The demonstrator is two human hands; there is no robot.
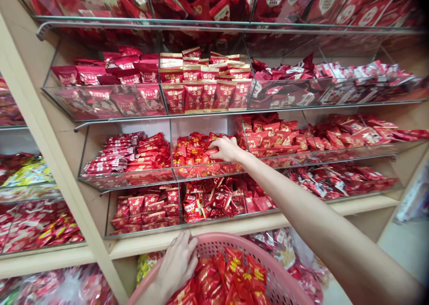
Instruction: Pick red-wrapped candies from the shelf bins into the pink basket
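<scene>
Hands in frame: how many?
2: left hand at the rim of the pink basket, right hand at red packets in a clear-fronted bin. No others visible.

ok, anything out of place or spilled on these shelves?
No spill or damage stands out, though the picture's right side is blurred. Mildly odd: the bin left of the right hand holds two kinds side by side, checkered packets and shiny red packets. Could be deliberate.

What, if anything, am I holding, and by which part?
Your left hand seems to hold the basket by its rim; whether your right hand holds any packets is unclear.
</scene>
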